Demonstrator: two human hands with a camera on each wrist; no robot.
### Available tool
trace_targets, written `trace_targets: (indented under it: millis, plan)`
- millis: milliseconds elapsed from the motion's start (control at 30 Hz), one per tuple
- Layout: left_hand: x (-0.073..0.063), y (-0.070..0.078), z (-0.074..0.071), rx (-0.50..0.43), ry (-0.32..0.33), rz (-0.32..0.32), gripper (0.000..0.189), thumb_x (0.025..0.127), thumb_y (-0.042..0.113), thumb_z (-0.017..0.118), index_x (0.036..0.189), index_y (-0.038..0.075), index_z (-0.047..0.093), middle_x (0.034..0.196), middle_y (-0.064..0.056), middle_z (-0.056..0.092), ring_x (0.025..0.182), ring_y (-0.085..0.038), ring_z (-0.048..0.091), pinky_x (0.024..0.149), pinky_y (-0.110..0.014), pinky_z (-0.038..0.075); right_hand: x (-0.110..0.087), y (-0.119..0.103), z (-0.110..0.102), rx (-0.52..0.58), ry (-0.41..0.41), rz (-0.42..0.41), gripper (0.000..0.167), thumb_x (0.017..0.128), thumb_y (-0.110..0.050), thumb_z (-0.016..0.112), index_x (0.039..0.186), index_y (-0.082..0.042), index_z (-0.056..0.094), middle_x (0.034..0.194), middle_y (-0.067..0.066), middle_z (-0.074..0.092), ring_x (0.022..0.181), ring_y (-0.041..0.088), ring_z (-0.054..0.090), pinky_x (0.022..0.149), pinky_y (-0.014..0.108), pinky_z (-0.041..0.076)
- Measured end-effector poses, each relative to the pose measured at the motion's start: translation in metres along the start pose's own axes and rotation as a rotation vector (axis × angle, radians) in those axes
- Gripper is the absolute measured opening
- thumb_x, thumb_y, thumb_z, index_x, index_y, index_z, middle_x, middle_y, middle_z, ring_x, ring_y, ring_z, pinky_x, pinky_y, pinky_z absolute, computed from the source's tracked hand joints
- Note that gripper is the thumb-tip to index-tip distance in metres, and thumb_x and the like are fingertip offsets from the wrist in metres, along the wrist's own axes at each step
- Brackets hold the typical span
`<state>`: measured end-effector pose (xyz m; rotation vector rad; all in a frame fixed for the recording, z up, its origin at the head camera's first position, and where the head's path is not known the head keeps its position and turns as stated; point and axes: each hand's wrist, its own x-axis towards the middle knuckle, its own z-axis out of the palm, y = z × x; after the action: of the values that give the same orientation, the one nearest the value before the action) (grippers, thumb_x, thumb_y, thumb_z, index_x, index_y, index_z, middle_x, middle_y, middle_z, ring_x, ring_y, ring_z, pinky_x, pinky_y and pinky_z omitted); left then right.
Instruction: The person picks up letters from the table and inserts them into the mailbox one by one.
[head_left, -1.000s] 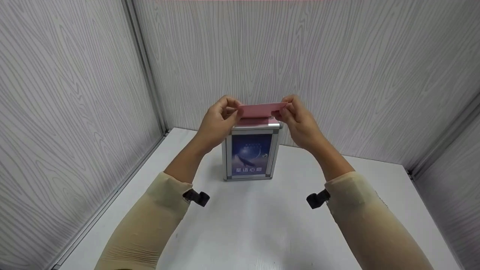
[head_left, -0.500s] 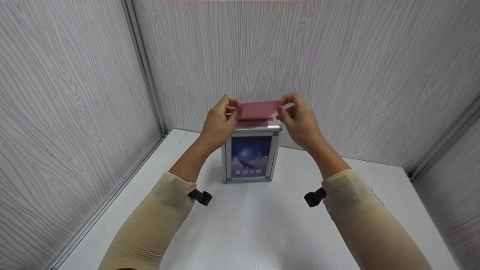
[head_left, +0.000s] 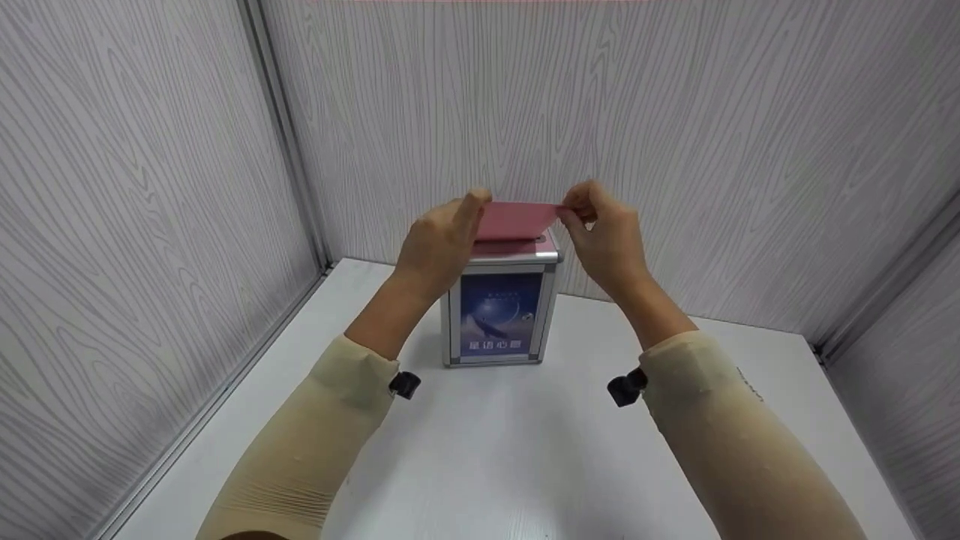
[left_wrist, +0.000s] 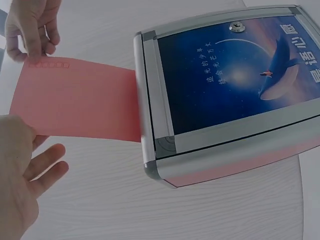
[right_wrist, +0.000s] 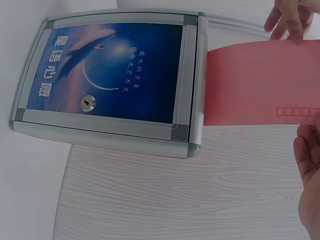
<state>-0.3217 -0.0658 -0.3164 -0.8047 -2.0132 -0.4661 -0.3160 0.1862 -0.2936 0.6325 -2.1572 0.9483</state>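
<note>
A pink envelope [head_left: 516,220] printed with a row of small boxes stands at the top of a silver-framed letter box [head_left: 501,315]. Its lower edge meets the box top; in the left wrist view [left_wrist: 80,100] that edge passes out of sight behind the frame. My left hand [head_left: 439,244] holds the envelope's left edge near the upper corner, thumb in front, its other fingers loosely extended. My right hand [head_left: 611,236] pinches the upper right corner between thumb and forefinger. The box's blue door panel bears a whale picture and a lock [right_wrist: 88,103].
The letter box stands upright on a white table [head_left: 480,450], near the back wall [head_left: 450,97]. Grey wood-grain panels rise on the left [head_left: 135,225] and right [head_left: 892,225]. A small black camera mount [head_left: 627,387] sits at each sleeve cuff.
The envelope's upper edge has levelled out. My left fingers have straightened and the hand has turned along the edge. My right thumb and forefinger have come together at the corner.
</note>
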Motion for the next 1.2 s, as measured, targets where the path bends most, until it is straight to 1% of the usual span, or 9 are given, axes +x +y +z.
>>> trace_targets:
  millis: [100, 267, 367, 500, 700, 833, 933, 1067, 1200]
  plan:
    - [-0.003, -0.003, 0.004, 0.023, 0.011, 0.002, 0.008, 0.119, 0.02, 0.043, 0.123, 0.016, 0.048, 0.07, -0.004, 0.055, 0.062, -0.013, 0.036, 0.052, -0.037, 0.044, -0.002, 0.003, 0.004, -0.002, -0.018, 0.02, 0.01, 0.104, -0.007, 0.072, 0.112, -0.002, 0.069, 0.107, 0.012, 0.079, 0.1, 0.024, 0.076, 0.09, 0.036, 0.061]
    - [-0.01, -0.006, 0.013, 0.074, 0.006, -0.031, 0.013, 0.118, 0.023, 0.045, 0.114, 0.013, 0.052, 0.069, -0.005, 0.057, 0.061, -0.016, 0.04, 0.057, -0.044, 0.052, -0.007, 0.009, 0.011, -0.008, -0.052, 0.031, 0.004, 0.105, -0.004, 0.07, 0.109, -0.005, 0.071, 0.108, 0.012, 0.076, 0.098, 0.024, 0.074, 0.086, 0.033, 0.059]
    - [-0.015, -0.007, 0.022, 0.078, -0.007, -0.063, 0.01, 0.116, 0.018, 0.052, 0.113, 0.011, 0.057, 0.084, -0.006, 0.067, 0.07, -0.019, 0.055, 0.068, -0.043, 0.058, -0.01, 0.015, 0.015, -0.028, -0.065, 0.041, 0.004, 0.106, -0.003, 0.067, 0.108, -0.006, 0.07, 0.108, 0.013, 0.074, 0.098, 0.025, 0.073, 0.084, 0.034, 0.058]
    - [-0.018, -0.008, 0.034, 0.094, -0.033, -0.111, 0.002, 0.11, 0.01, 0.063, 0.112, 0.01, 0.064, 0.11, -0.007, 0.071, 0.096, -0.026, 0.069, 0.081, -0.042, 0.06, -0.015, 0.024, 0.021, -0.058, -0.084, 0.085, 0.006, 0.107, -0.005, 0.065, 0.108, -0.006, 0.07, 0.109, 0.013, 0.072, 0.101, 0.027, 0.071, 0.088, 0.039, 0.059]
    - [-0.024, -0.01, 0.043, 0.146, -0.104, -0.18, 0.007, 0.109, 0.016, 0.065, 0.112, 0.014, 0.071, 0.112, -0.006, 0.074, 0.101, -0.026, 0.071, 0.086, -0.045, 0.059, -0.026, 0.034, 0.031, -0.112, -0.127, 0.158, 0.008, 0.109, -0.009, 0.065, 0.111, -0.008, 0.072, 0.114, 0.012, 0.071, 0.112, 0.029, 0.071, 0.1, 0.045, 0.059]
    - [-0.03, -0.01, 0.047, 0.145, -0.148, -0.221, 0.011, 0.109, 0.02, 0.067, 0.114, 0.015, 0.075, 0.113, -0.005, 0.077, 0.102, -0.026, 0.072, 0.088, -0.044, 0.058, -0.035, 0.04, 0.035, -0.145, -0.198, 0.192, 0.014, 0.11, -0.014, 0.063, 0.12, -0.01, 0.072, 0.123, 0.012, 0.069, 0.123, 0.032, 0.068, 0.107, 0.049, 0.056]
    - [-0.032, -0.01, 0.049, 0.137, -0.164, -0.243, 0.014, 0.108, 0.023, 0.069, 0.114, 0.015, 0.078, 0.113, -0.004, 0.079, 0.103, -0.025, 0.072, 0.09, -0.044, 0.058, -0.04, 0.044, 0.037, -0.152, -0.265, 0.223, 0.023, 0.113, -0.022, 0.06, 0.132, -0.012, 0.068, 0.136, 0.013, 0.063, 0.127, 0.034, 0.063, 0.108, 0.052, 0.055]
    - [-0.033, -0.01, 0.05, 0.126, -0.188, -0.273, 0.018, 0.109, 0.028, 0.066, 0.116, 0.016, 0.078, 0.116, -0.003, 0.08, 0.105, -0.026, 0.072, 0.095, -0.046, 0.058, -0.044, 0.048, 0.036, -0.136, -0.353, 0.27, 0.039, 0.114, -0.031, 0.058, 0.149, -0.014, 0.059, 0.158, 0.015, 0.048, 0.136, 0.036, 0.056, 0.111, 0.055, 0.053]
    - [-0.033, -0.011, 0.051, 0.11, -0.275, -0.323, 0.028, 0.114, 0.036, 0.057, 0.123, 0.017, 0.076, 0.126, -0.004, 0.075, 0.117, -0.028, 0.069, 0.103, -0.049, 0.055, -0.048, 0.05, 0.034, -0.122, -0.421, 0.33, 0.052, 0.114, -0.037, 0.057, 0.162, -0.019, 0.049, 0.172, 0.016, 0.031, 0.153, 0.041, 0.043, 0.122, 0.062, 0.045]
